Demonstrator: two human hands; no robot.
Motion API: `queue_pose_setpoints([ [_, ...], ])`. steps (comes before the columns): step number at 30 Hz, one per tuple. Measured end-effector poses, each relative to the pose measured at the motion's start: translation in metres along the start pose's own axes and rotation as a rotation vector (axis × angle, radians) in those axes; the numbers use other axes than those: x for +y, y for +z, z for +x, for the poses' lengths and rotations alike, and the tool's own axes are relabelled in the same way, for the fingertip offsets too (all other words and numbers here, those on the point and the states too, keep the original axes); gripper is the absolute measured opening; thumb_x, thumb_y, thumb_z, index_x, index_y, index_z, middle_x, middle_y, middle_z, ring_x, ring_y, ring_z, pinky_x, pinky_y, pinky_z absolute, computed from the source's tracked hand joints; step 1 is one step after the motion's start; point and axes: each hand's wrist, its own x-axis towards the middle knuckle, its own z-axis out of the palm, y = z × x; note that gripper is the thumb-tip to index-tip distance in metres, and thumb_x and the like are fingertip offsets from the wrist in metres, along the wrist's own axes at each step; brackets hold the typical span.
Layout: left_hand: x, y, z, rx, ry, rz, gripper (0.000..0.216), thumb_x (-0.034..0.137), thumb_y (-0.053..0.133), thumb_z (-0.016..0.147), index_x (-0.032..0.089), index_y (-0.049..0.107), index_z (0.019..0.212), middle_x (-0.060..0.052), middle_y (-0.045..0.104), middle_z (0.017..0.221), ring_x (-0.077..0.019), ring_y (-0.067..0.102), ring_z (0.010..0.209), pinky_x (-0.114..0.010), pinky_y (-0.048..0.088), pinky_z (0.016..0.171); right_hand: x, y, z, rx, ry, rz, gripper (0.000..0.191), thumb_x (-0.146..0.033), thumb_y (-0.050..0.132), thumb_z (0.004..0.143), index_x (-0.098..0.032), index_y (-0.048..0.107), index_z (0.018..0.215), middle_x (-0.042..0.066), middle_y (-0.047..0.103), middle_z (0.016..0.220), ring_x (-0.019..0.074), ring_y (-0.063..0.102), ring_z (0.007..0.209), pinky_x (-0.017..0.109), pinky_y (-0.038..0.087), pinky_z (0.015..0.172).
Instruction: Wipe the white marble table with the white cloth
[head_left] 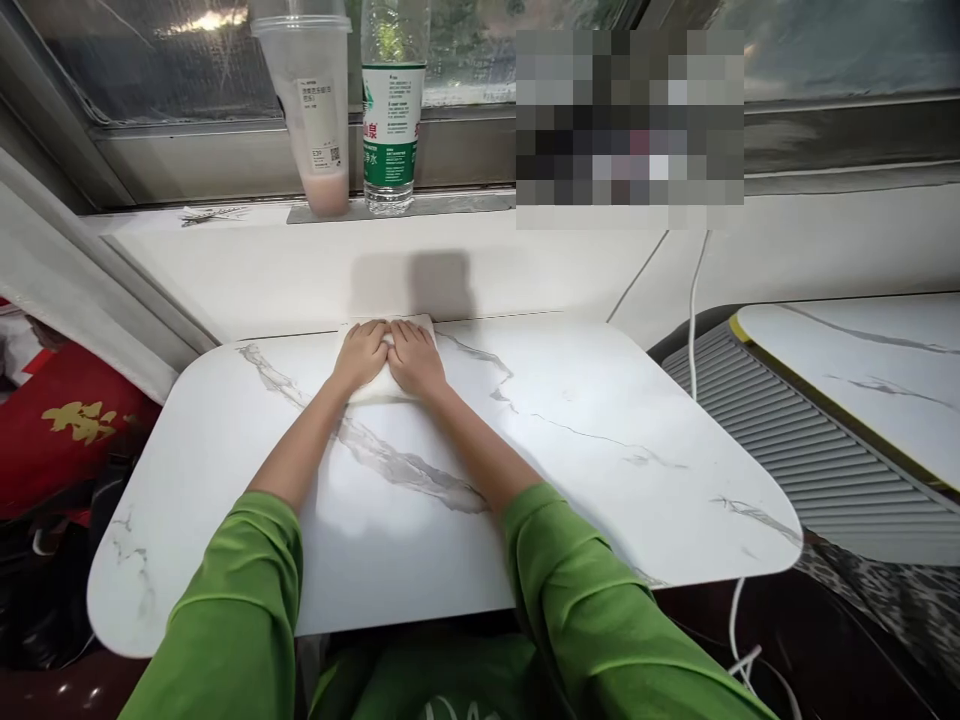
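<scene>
A folded white cloth or paper wipe lies on the white marble-patterned table, close to its far edge by the wall. My left hand rests palm down on the left half of the wipe, fingers laid flat and pointing toward the wall. Beside it, my right hand presses flat on the right half, and the two thumbs meet in the middle. Both palms cover much of the wipe, so its far part shows only at the edges. Neither hand's fingers are wrapped around it.
On the window ledge stand a plastic cup with pink drink and a water bottle. A white cable hangs down right of the table. A red bag is at the left, and a second table at the right.
</scene>
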Motion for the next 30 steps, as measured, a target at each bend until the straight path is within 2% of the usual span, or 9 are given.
queue_pose_setpoints([
  [3,0.007,-0.002,-0.015,-0.002,-0.031,0.038,0.041,0.014,0.033,0.089,0.017,0.055,0.124,-0.009,0.054,0.139,-0.0202,0.044,0.132,-0.041,0.025,0.116,-0.004,-0.001,-0.009,-0.033,0.024,0.022,0.054,-0.017,0.028,0.092,-0.003,0.040,0.143,0.014,0.041,0.152,0.0240,0.032,0.142,0.042,0.018,0.118],
  [6,0.016,-0.008,-0.044,-0.026,-0.060,0.073,0.041,0.016,0.030,0.093,0.017,0.053,0.127,-0.008,0.051,0.142,-0.0195,0.040,0.136,-0.041,0.023,0.117,-0.012,-0.003,-0.029,-0.049,0.007,0.095,0.054,-0.018,0.031,0.090,-0.007,0.044,0.141,0.014,0.042,0.151,0.0246,0.033,0.142,0.046,0.018,0.118],
  [11,0.037,-0.026,-0.121,-0.056,-0.035,0.098,0.041,0.021,0.029,0.095,0.016,0.050,0.130,-0.009,0.048,0.146,-0.0209,0.036,0.140,-0.044,0.022,0.119,-0.041,-0.007,-0.098,-0.098,-0.027,0.169,0.056,-0.020,0.036,0.089,-0.006,0.043,0.143,0.016,0.040,0.152,0.0256,0.031,0.143,0.049,0.018,0.119],
  [16,0.067,-0.037,-0.203,-0.007,-0.035,0.134,0.043,0.023,0.026,0.097,0.014,0.047,0.133,-0.012,0.048,0.146,-0.0233,0.035,0.141,-0.048,0.022,0.119,-0.072,-0.018,-0.178,-0.070,-0.197,0.167,0.056,-0.024,0.032,0.093,-0.004,0.039,0.145,0.017,0.039,0.152,0.0268,0.029,0.144,0.051,0.019,0.119],
  [20,0.082,-0.040,-0.248,0.023,-0.076,0.161,0.045,0.024,0.024,0.099,0.014,0.042,0.139,-0.013,0.046,0.147,-0.0241,0.034,0.142,-0.051,0.024,0.119,-0.092,-0.028,-0.213,-0.078,-0.301,0.128,0.056,-0.024,0.030,0.095,0.000,0.038,0.145,0.018,0.037,0.153,0.0275,0.025,0.145,0.050,0.019,0.120],
  [23,0.073,-0.042,-0.257,0.042,-0.123,0.176,0.045,0.022,0.024,0.098,0.013,0.042,0.138,-0.015,0.046,0.147,-0.0264,0.035,0.141,-0.053,0.028,0.117,-0.104,-0.027,-0.211,-0.104,-0.356,0.094,0.056,-0.024,0.032,0.096,0.002,0.037,0.145,0.020,0.037,0.152,0.0304,0.026,0.145,0.051,0.018,0.120],
  [25,0.055,-0.044,-0.249,0.074,-0.153,0.187,0.044,0.022,0.027,0.096,0.011,0.045,0.135,-0.018,0.044,0.147,-0.0295,0.034,0.141,-0.054,0.031,0.115,-0.110,-0.020,-0.194,-0.117,-0.361,0.092,0.056,-0.024,0.033,0.096,0.001,0.036,0.146,0.020,0.037,0.153,0.0308,0.027,0.144,0.050,0.018,0.120],
  [30,-0.003,-0.054,-0.191,0.101,-0.194,0.203,0.042,0.018,0.034,0.090,0.015,0.048,0.130,-0.015,0.049,0.143,-0.0300,0.040,0.137,-0.052,0.034,0.113,-0.118,0.008,-0.120,-0.068,-0.291,0.065,0.057,-0.027,0.037,0.096,-0.003,0.035,0.148,0.024,0.026,0.156,0.0351,0.015,0.147,0.053,0.017,0.119],
])
